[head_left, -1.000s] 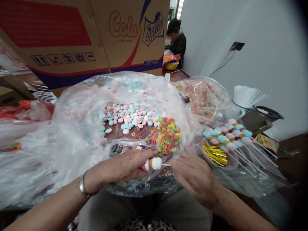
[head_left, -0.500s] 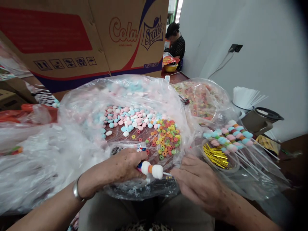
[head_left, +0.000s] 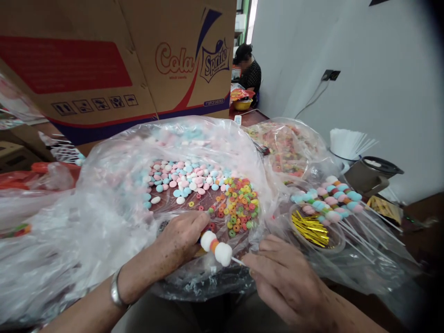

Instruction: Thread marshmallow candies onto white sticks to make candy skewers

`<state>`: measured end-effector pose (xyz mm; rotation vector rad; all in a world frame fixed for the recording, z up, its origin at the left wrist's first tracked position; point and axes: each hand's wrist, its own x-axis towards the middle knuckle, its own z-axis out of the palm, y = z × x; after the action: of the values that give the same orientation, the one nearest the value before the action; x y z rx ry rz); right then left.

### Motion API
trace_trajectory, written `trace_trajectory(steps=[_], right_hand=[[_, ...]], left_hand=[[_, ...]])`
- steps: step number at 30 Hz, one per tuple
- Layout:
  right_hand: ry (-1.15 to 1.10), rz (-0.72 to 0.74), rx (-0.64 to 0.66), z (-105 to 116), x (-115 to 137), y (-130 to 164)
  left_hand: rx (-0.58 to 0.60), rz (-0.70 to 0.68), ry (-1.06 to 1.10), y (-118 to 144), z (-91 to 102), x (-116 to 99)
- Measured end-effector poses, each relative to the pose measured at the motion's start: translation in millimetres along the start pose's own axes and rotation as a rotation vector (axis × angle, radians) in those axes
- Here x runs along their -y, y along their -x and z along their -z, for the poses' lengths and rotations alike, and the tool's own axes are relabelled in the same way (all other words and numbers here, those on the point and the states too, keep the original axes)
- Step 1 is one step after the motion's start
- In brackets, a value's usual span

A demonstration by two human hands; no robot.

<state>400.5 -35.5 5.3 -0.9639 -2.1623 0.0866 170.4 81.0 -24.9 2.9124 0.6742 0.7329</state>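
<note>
A printed cardboard box (head_left: 114,60) backed the cluttered table. Below it, the left hand (head_left: 180,238) closed around the candy skewer (head_left: 215,247), now tilted lower than a second earlier. The right hand (head_left: 284,282) pinched the skewer's stick end. Right of the box lay finished skewers (head_left: 329,199).

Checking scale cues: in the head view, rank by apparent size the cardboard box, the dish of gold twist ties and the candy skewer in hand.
1. cardboard box
2. dish of gold twist ties
3. candy skewer, though nearness to the camera makes 2 versus 3 unsure.
</note>
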Motion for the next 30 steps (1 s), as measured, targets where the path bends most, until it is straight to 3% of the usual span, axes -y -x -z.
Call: trace_trajectory(steps=[6,11,13,17,19,25,30], right_hand=[[-0.100,-0.247,0.026,-8.4,-3.6,11.4],[-0.201,-0.490,0.126,-3.5,-3.4,6.3],[-0.133,-0.444,0.129,-0.6,-5.6,1.5],[0.063,-0.083,0.047,0.8,-16.1,-3.1],[0.108,-0.013,0.068,2.4,-21.9,-3.9],[0.061,-0.192,0.221,10.8,-28.8,-5.3],[0.015,-0.221,0.225,10.6,-34.4,-4.5]], left_hand=[[0.012,-0.043,0.026,1.1,1.3,-2.4],[0.176,0.035,0.137,3.8,3.7,-5.3],[0.252,0.098,0.256,2.4,5.3,-6.2],[0.445,0.244,0.469,-6.1,13.1,-9.7],[0.558,0.296,0.513,-11.5,18.5,-12.1],[0.834,0.592,0.940,-19.8,26.1,-13.5],[0.890,0.716,1.175,-21.9,23.2,-9.7]])
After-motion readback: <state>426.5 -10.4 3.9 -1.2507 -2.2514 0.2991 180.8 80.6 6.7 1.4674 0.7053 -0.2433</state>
